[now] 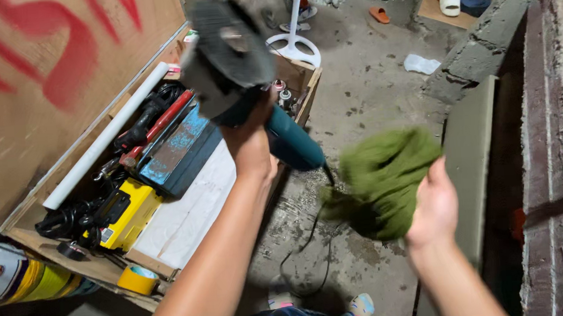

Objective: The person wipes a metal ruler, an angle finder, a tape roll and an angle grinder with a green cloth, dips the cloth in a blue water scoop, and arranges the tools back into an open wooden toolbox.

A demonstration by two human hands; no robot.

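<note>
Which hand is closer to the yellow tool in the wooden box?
The left. The left hand, gripping the teal angle grinder, is up over the box's edge, right of the yellow tool. The right hand, holding a green cloth, is much farther right, over the floor.

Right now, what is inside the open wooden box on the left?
The box holds a white pipe, a blue case, a yellow tool and black cables. The grinder in the left hand covers the far end.
</note>
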